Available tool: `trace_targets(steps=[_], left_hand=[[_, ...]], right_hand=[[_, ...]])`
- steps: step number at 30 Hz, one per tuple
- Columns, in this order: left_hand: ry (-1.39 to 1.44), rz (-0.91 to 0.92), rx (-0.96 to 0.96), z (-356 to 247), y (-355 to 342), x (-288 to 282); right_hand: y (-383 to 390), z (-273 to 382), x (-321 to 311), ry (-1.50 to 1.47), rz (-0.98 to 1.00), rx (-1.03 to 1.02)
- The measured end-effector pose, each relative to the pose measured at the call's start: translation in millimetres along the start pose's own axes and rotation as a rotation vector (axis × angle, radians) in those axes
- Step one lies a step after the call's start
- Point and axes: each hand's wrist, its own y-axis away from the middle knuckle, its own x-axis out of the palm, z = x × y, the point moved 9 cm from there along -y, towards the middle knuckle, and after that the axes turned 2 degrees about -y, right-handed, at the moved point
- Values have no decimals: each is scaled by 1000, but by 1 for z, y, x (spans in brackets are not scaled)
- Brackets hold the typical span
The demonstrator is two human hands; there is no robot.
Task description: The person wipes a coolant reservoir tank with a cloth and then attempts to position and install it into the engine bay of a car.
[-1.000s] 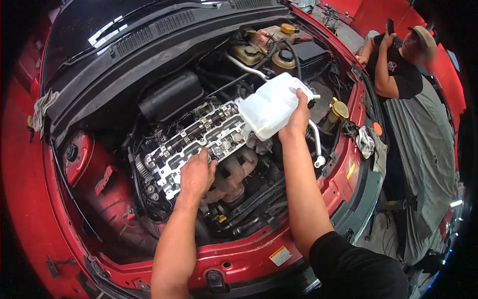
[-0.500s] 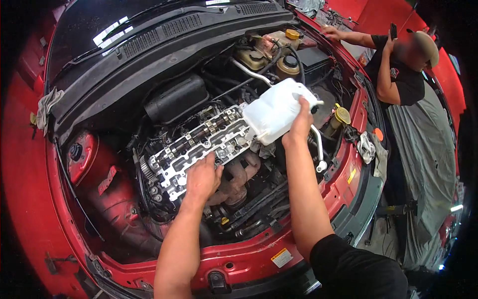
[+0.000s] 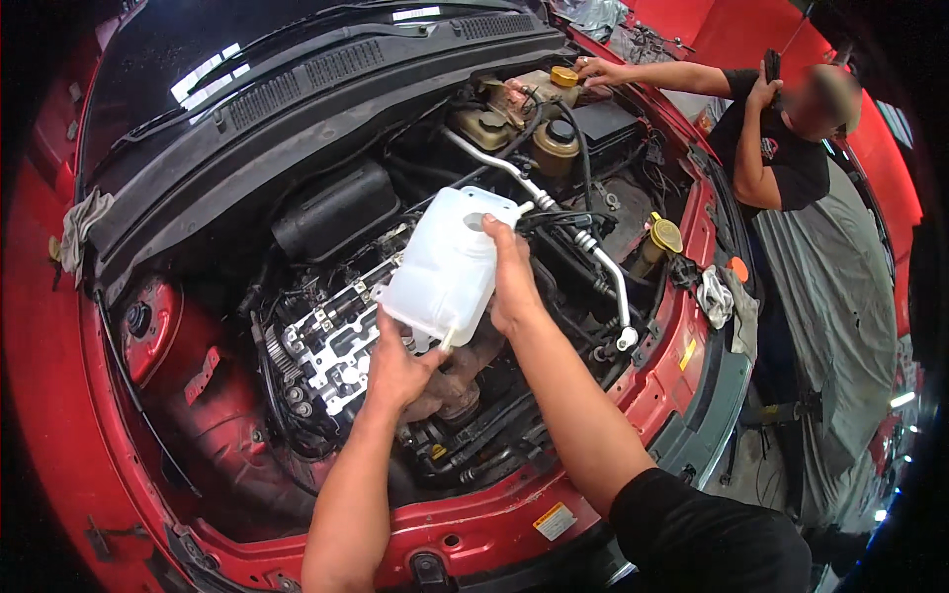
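Observation:
A translucent white plastic tank (image 3: 438, 272), with hose stubs at two of its corners, is held over the exposed engine cylinder head (image 3: 316, 351). My right hand (image 3: 509, 277) grips the tank along its right side, with the thumb reaching onto the top near a dark opening. My left hand (image 3: 393, 361) holds the lower left corner of the tank from beneath, its fingers partly hidden by it. The tank covers much of the head's right half. A rusty exhaust manifold (image 3: 440, 395) shows below my left hand, and a silver pipe (image 3: 618, 277) runs to the right.
A red car body (image 3: 593, 494) surrounds the engine bay, with reservoirs (image 3: 552, 143) at the back right and rags (image 3: 714, 296) on the right edge. A co-worker (image 3: 781, 138) in black stands beyond, one arm stretched to that edge, the other hand raised holding a dark object.
The tank has swung left and toward me over the cylinder head, and my left hand has moved from the head onto it. The co-worker has stretched an arm toward the back reservoirs.

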Motion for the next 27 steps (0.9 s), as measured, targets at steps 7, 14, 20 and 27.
trace_targets(steps=[7,14,20,27], left_hand=[[243,-144,127,5,-4,-2],[207,-150,45,7,-8,-17],[-540,296,-112,-8,7,27],[-687,429,278,-2,30,57]], right_hand=[[14,4,25,-70,130,-115],[29,-2,49,-173,258,-42],[17,0,8,-47,-48,-87],[18,-10,27,17,85,-4]])
